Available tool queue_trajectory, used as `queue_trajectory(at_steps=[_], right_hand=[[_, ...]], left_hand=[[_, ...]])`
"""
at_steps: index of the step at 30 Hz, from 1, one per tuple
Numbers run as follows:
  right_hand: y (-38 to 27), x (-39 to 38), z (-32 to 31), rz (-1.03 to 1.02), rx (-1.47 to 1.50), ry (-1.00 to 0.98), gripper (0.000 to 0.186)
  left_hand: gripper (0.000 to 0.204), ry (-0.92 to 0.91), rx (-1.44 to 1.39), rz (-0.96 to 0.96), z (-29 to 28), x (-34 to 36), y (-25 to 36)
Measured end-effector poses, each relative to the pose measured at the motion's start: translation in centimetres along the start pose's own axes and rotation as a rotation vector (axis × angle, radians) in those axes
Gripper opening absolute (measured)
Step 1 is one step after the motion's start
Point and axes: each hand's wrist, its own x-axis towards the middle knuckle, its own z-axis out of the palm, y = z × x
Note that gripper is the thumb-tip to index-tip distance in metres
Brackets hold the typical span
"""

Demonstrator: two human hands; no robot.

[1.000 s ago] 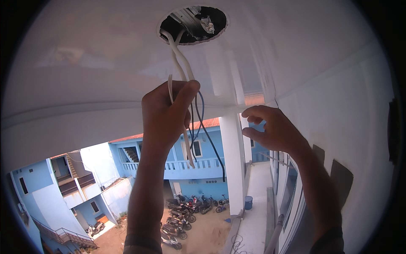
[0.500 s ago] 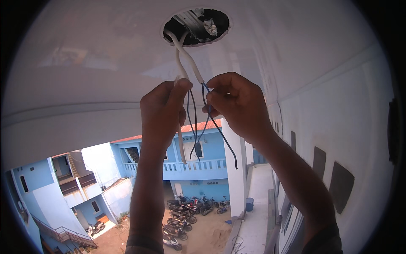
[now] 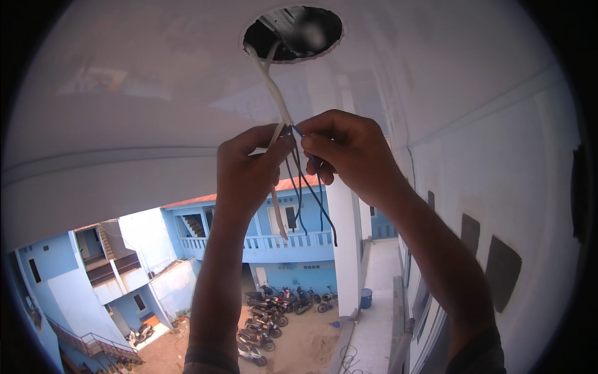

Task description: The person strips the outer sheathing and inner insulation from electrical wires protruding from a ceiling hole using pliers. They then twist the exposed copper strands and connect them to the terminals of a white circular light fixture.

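White cables (image 3: 271,84) hang from a dark round opening (image 3: 289,34) in the glossy white ceiling, where metal framing shows. Below it, my left hand (image 3: 252,168) is closed on the white cables at their split ends, with a loose cream strip (image 3: 279,221) dangling beside it. Close at its right, my right hand (image 3: 346,153) pinches the blue wire (image 3: 298,129) just below the white sheath. Several dark and blue-grey wires (image 3: 324,218) dangle beneath both hands; their upper parts are partly hidden by my fingers.
A white pillar (image 3: 347,249) and a narrow walkway (image 3: 380,274) with a blue bucket (image 3: 366,299) stand below right. A white wall (image 3: 523,187) runs along the right. Far below, motorbikes (image 3: 258,333) are parked in a yard before blue buildings (image 3: 56,280).
My right hand has moved up and left from open air onto the blue wire. My left hand has shifted slightly right and lower, bringing the two hands together at the cable ends.
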Motion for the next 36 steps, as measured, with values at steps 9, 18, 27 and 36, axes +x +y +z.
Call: queue_trajectory(at_steps=[9, 18, 27, 36], right_hand=[[0.4, -0.3, -0.2, 0.018, -0.009, 0.048, 0.018], [1.3, 0.5, 0.4, -0.028, -0.079, 0.008, 0.015], [1.9, 0.8, -0.4, -0.112, -0.274, 0.123, 0.015], [0.8, 0.6, -1.1, -0.057, -0.274, 0.113, 0.016]], left_hand=[[0.023, 0.187, 0.079, 0.209, 0.5, 0.2, -2.1], [0.024, 0.112, 0.178, 0.192, 0.4, 0.4, -0.9], [0.029, 0.099, 0.284, 0.226, 0.5, 1.1, 0.0], [0.022, 0.087, 0.469, 0.197, 0.9, 1.4, 0.3]])
